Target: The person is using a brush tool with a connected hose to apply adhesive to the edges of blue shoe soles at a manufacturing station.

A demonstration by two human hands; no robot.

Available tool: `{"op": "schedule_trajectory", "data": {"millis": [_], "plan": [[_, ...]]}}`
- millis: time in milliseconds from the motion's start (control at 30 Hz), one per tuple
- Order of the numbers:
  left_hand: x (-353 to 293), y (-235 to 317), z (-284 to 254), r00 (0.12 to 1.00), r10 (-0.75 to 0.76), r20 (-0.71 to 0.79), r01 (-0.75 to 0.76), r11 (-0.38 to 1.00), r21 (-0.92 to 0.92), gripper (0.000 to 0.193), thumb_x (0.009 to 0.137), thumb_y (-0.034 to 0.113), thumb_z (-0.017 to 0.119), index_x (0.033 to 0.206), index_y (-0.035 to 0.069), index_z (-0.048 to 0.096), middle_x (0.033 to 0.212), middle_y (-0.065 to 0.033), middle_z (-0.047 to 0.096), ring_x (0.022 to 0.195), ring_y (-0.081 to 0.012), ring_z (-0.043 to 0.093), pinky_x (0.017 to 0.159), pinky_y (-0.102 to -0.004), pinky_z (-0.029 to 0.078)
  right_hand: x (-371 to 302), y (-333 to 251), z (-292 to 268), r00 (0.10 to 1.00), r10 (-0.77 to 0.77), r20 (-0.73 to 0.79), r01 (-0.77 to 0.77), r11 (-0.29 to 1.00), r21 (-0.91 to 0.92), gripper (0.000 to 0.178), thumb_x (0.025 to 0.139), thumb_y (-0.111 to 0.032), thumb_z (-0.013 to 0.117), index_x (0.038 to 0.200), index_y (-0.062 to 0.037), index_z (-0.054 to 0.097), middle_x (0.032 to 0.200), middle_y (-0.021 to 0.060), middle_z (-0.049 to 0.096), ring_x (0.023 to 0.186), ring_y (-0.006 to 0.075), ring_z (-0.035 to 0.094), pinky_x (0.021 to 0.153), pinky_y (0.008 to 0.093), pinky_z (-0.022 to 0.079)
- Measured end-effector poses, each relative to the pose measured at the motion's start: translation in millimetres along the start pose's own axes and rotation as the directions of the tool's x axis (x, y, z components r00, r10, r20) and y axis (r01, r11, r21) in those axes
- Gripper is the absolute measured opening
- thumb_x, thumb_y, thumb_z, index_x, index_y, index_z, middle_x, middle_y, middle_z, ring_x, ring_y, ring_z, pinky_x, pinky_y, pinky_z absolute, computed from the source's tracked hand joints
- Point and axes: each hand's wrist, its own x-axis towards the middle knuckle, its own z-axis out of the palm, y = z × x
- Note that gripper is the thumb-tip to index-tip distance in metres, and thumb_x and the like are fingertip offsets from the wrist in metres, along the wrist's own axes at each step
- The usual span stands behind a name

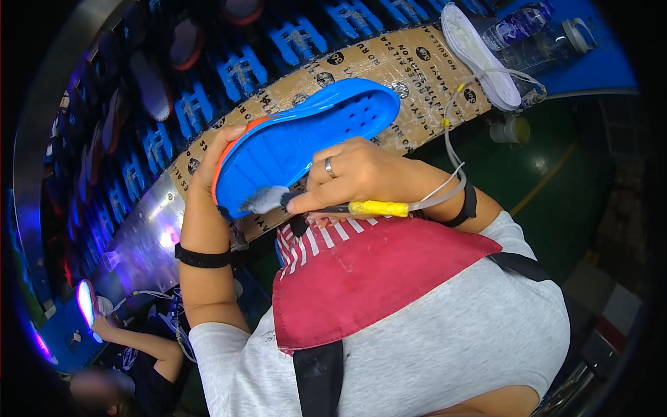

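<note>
A bright blue shoe sole [271,160] with an orange rim round its heel is tilted above the cardboard-covered ledge, its hollow inner side facing me. My left hand [214,153] is closed round the heel edge. In my right hand [358,172], the fingers grip a brush [264,200] with pale, splayed bristles. The bristles lie against the inside of the heel, by the lower rim. Yellow wrapping [379,208] covers the end of the brush handle, where a clear tube [455,156] joins it. Small round holes mark the forefoot of the sole.
Past the cardboard [333,66], blue racks [240,73] run along a line, with dark shoe parts [149,87] beyond. At the far right lie a white sole [479,55] and bottles [517,26]. Another person's hand [104,328] works near a glowing sole at lower left.
</note>
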Motion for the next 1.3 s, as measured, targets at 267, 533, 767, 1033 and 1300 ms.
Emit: {"op": "schedule_trajectory", "data": {"millis": [267, 533, 767, 1033, 1300], "plan": [[-11.4, 8.3, -4.3, 0.993, -0.042, -0.110, 0.055, 0.992, 0.111, 0.047, 0.080, 0.038, 0.053, 0.108, 0.000, 0.062, 0.094, -0.0158, 0.066, 0.077, -0.0241, 0.065, 0.068, -0.0342, 0.055, -9.8, -2.6, 1.2, 0.989, 0.081, 0.127, -0.076, 0.996, -0.047, 0.030, 0.068, -0.008, 0.062, 0.096, -0.0170, 0.067, 0.068, 0.0030, 0.055, 0.070, 0.0222, 0.057, 0.057, 0.0320, 0.046], [-21.1, 13.4, -23.7, 0.995, 0.007, -0.099, 0.010, 0.986, 0.165, 0.048, 0.080, 0.037, 0.052, 0.109, 0.000, 0.062, 0.094, -0.0154, 0.066, 0.078, -0.0243, 0.065, 0.069, -0.0348, 0.054, -20.6, -1.3, 7.9, 0.995, 0.007, 0.096, 0.013, 0.978, -0.207, 0.029, 0.072, -0.011, 0.064, 0.099, -0.0161, 0.068, 0.074, 0.0003, 0.059, 0.070, 0.0161, 0.058, 0.055, 0.0259, 0.047], [-36.5, 9.2, -24.3, 0.991, 0.093, -0.099, -0.078, 0.987, 0.140, 0.053, 0.079, 0.036, 0.051, 0.117, -0.001, 0.056, 0.104, -0.0177, 0.063, 0.088, -0.0272, 0.064, 0.076, -0.0378, 0.053, -18.9, 1.2, 14.1, 0.999, 0.007, -0.036, -0.015, 0.973, -0.232, 0.027, 0.069, -0.013, 0.064, 0.095, -0.0166, 0.067, 0.067, 0.0008, 0.054, 0.070, 0.0189, 0.058, 0.059, 0.0306, 0.048], [-17.7, -40.4, -5.3, 0.985, 0.167, -0.053, -0.174, 0.959, -0.222, 0.064, 0.081, 0.044, 0.046, 0.132, 0.005, 0.042, 0.125, -0.0184, 0.051, 0.106, -0.0342, 0.056, 0.087, -0.0486, 0.049, -11.1, 10.1, 8.3, 0.797, 0.589, -0.136, -0.465, 0.740, 0.486, 0.023, 0.076, -0.015, 0.072, 0.096, -0.0041, 0.069, 0.079, 0.0082, 0.068, 0.065, 0.0114, 0.061, 0.059, 0.0223, 0.047], [-12.1, -54.2, 25.2, 0.982, 0.189, 0.022, -0.175, 0.944, -0.278, 0.067, 0.082, 0.048, 0.038, 0.132, 0.004, 0.040, 0.119, -0.0214, 0.054, 0.092, -0.0394, 0.061, 0.070, -0.0547, 0.054, -19.7, 32.4, -16.4, 0.618, 0.724, -0.307, -0.467, 0.652, 0.597, 0.019, 0.076, -0.010, 0.071, 0.090, 0.0017, 0.068, 0.072, 0.0071, 0.066, 0.062, 0.0086, 0.060, 0.056, 0.0209, 0.048]]}}
